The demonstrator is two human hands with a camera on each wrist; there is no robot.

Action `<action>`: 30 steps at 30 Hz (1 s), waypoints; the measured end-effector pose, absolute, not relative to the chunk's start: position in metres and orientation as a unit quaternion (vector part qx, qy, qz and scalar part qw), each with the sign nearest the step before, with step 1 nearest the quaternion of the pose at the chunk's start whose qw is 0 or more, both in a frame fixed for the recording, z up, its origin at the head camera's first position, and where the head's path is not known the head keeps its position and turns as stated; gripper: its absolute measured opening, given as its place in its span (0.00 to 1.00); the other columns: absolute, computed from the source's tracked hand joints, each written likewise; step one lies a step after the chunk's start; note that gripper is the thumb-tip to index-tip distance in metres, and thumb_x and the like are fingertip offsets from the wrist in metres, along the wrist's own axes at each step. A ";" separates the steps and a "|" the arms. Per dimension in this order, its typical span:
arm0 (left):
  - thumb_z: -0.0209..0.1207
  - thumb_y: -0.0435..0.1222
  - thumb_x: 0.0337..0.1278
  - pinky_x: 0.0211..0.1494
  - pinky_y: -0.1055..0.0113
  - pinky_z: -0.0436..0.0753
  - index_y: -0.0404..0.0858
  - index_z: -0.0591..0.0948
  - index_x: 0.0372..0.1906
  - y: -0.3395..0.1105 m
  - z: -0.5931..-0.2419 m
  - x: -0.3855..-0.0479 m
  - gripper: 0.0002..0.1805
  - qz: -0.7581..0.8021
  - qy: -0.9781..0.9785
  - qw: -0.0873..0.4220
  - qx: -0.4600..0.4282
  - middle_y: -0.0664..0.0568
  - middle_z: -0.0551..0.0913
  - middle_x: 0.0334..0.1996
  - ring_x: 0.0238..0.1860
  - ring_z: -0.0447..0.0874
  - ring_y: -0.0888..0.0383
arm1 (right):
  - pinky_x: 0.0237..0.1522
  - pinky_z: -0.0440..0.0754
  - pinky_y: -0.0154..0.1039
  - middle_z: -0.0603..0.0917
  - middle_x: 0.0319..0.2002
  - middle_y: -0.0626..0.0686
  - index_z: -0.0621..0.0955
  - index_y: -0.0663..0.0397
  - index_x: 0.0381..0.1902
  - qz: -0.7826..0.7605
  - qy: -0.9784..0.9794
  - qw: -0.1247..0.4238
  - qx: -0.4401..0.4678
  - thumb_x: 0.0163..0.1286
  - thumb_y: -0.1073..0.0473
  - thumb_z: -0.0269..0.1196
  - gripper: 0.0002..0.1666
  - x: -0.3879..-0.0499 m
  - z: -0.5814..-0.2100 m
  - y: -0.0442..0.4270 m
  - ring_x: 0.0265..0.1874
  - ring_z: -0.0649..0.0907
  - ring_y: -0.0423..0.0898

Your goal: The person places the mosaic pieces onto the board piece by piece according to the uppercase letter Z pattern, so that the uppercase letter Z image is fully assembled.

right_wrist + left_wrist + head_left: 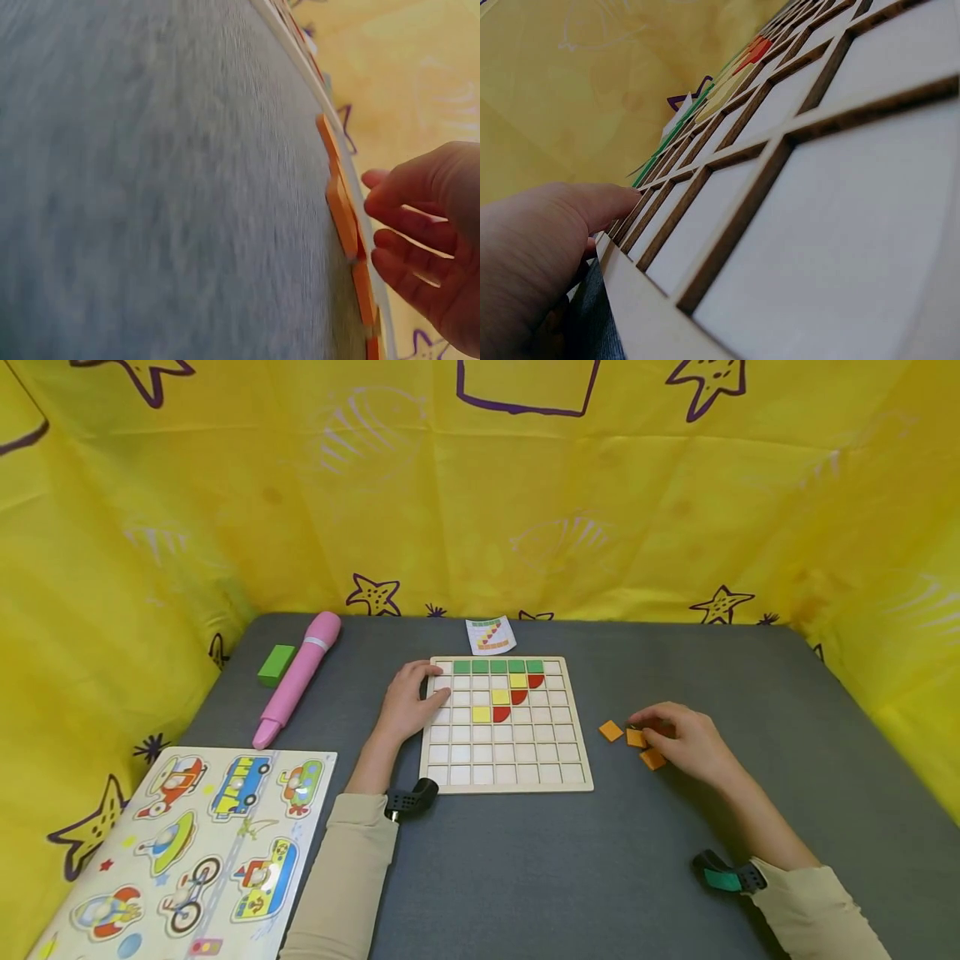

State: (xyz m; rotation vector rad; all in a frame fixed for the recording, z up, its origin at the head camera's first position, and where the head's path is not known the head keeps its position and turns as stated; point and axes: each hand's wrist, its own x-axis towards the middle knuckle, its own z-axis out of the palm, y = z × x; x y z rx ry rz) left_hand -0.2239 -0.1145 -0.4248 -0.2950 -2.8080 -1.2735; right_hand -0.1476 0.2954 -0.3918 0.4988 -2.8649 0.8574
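A wooden grid board (525, 732) lies on the table in the head view, with a row of green square tiles (498, 667) and a diagonal of yellow tiles (500, 697) beside red quarter-round tiles (518, 697). My left hand (407, 700) holds the board's upper left edge, the thumb over the frame; the left wrist view shows this hand (536, 247) at the rim. Several orange square tiles (611, 731) lie right of the board. Just over them hovers my right hand (688, 742), fingers loosely bent. In the right wrist view no tile shows between its fingers (409, 191).
Behind the board lies a small pattern card (491, 636). To the left are a pink microphone-shaped object (297, 677), a green block (277, 666) and a vehicle picture puzzle (217, 835). A yellow cloth (480, 493) surrounds the grey table (540, 877).
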 end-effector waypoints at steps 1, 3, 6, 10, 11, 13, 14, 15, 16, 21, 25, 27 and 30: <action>0.59 0.42 0.66 0.71 0.46 0.56 0.34 0.76 0.60 -0.114 -0.425 -0.224 0.23 -0.411 -0.906 0.022 -0.096 0.39 0.65 0.67 0.70 0.59 0.43 | 0.44 0.79 0.47 0.85 0.43 0.52 0.86 0.54 0.46 0.276 -0.945 0.057 0.167 0.65 0.68 0.64 0.12 -0.147 -0.392 0.299 0.43 0.82 0.52; 0.59 0.42 0.66 0.71 0.46 0.56 0.35 0.76 0.60 -0.114 -0.425 -0.224 0.23 -0.410 -0.907 0.022 -0.095 0.39 0.65 0.68 0.70 0.59 0.43 | 0.45 0.78 0.49 0.85 0.43 0.54 0.86 0.55 0.46 0.270 -0.946 0.054 0.169 0.64 0.68 0.65 0.13 -0.145 -0.393 0.304 0.44 0.81 0.53; 0.58 0.42 0.66 0.72 0.45 0.56 0.35 0.75 0.61 -0.114 -0.426 -0.224 0.23 -0.410 -0.907 0.020 -0.095 0.39 0.65 0.68 0.70 0.59 0.43 | 0.46 0.76 0.51 0.84 0.44 0.55 0.85 0.55 0.47 0.264 -0.948 0.043 0.170 0.63 0.67 0.66 0.14 -0.143 -0.392 0.310 0.43 0.80 0.53; 0.58 0.42 0.66 0.71 0.45 0.56 0.35 0.75 0.61 -0.115 -0.426 -0.224 0.23 -0.410 -0.907 0.021 -0.095 0.39 0.65 0.68 0.70 0.59 0.42 | 0.43 0.76 0.47 0.84 0.43 0.54 0.85 0.56 0.48 0.259 -0.950 0.037 0.167 0.63 0.65 0.67 0.14 -0.143 -0.391 0.314 0.41 0.80 0.51; 0.58 0.42 0.66 0.72 0.45 0.56 0.35 0.75 0.61 -0.114 -0.426 -0.224 0.23 -0.410 -0.907 0.021 -0.095 0.39 0.65 0.68 0.70 0.59 0.42 | 0.42 0.76 0.46 0.84 0.42 0.54 0.85 0.56 0.47 0.258 -0.951 0.039 0.166 0.63 0.65 0.67 0.14 -0.144 -0.391 0.314 0.41 0.80 0.51; 0.58 0.42 0.66 0.71 0.45 0.56 0.35 0.75 0.61 -0.114 -0.426 -0.224 0.23 -0.410 -0.907 0.022 -0.095 0.39 0.65 0.68 0.70 0.58 0.42 | 0.41 0.77 0.45 0.84 0.42 0.54 0.85 0.57 0.47 0.260 -0.951 0.040 0.161 0.64 0.63 0.67 0.13 -0.145 -0.391 0.315 0.40 0.81 0.50; 0.59 0.42 0.66 0.71 0.44 0.55 0.35 0.75 0.61 -0.114 -0.426 -0.224 0.23 -0.411 -0.907 0.022 -0.095 0.39 0.65 0.68 0.70 0.58 0.42 | 0.41 0.76 0.45 0.84 0.42 0.54 0.85 0.57 0.47 0.260 -0.952 0.040 0.157 0.64 0.62 0.67 0.13 -0.145 -0.391 0.315 0.39 0.81 0.50; 0.59 0.42 0.66 0.71 0.44 0.55 0.35 0.75 0.61 -0.114 -0.426 -0.224 0.23 -0.411 -0.906 0.021 -0.095 0.39 0.65 0.68 0.70 0.58 0.42 | 0.41 0.76 0.45 0.84 0.42 0.55 0.85 0.58 0.48 0.261 -0.953 0.038 0.152 0.65 0.61 0.67 0.13 -0.146 -0.391 0.316 0.39 0.81 0.51; 0.59 0.42 0.66 0.71 0.44 0.55 0.35 0.75 0.61 -0.114 -0.426 -0.224 0.23 -0.411 -0.906 0.021 -0.095 0.39 0.65 0.68 0.70 0.58 0.42 | 0.41 0.77 0.45 0.84 0.42 0.55 0.85 0.58 0.48 0.260 -0.953 0.036 0.148 0.65 0.61 0.67 0.13 -0.146 -0.391 0.316 0.39 0.81 0.50; 0.58 0.42 0.66 0.71 0.45 0.56 0.36 0.75 0.61 -0.114 -0.426 -0.223 0.23 -0.414 -0.905 0.017 -0.095 0.40 0.64 0.68 0.70 0.58 0.42 | 0.37 0.76 0.41 0.83 0.39 0.54 0.84 0.58 0.48 0.256 -0.957 0.031 0.133 0.65 0.58 0.68 0.15 -0.146 -0.390 0.318 0.35 0.80 0.48; 0.58 0.42 0.66 0.72 0.45 0.55 0.36 0.75 0.61 -0.114 -0.426 -0.223 0.23 -0.414 -0.905 0.018 -0.093 0.40 0.64 0.68 0.70 0.58 0.43 | 0.33 0.75 0.37 0.83 0.36 0.52 0.85 0.58 0.46 0.255 -0.957 0.039 0.134 0.63 0.57 0.69 0.15 -0.146 -0.390 0.319 0.33 0.78 0.45; 0.58 0.42 0.66 0.72 0.44 0.55 0.36 0.75 0.60 -0.114 -0.426 -0.224 0.22 -0.414 -0.905 0.020 -0.093 0.40 0.65 0.68 0.70 0.58 0.43 | 0.33 0.75 0.38 0.82 0.35 0.52 0.85 0.57 0.44 0.253 -0.957 0.043 0.134 0.63 0.57 0.70 0.14 -0.147 -0.391 0.319 0.32 0.78 0.45; 0.58 0.42 0.66 0.71 0.44 0.55 0.36 0.76 0.60 -0.114 -0.426 -0.224 0.22 -0.414 -0.905 0.020 -0.094 0.40 0.65 0.68 0.70 0.58 0.43 | 0.35 0.75 0.40 0.83 0.35 0.52 0.85 0.57 0.43 0.250 -0.958 0.047 0.128 0.63 0.55 0.70 0.14 -0.149 -0.392 0.317 0.33 0.78 0.47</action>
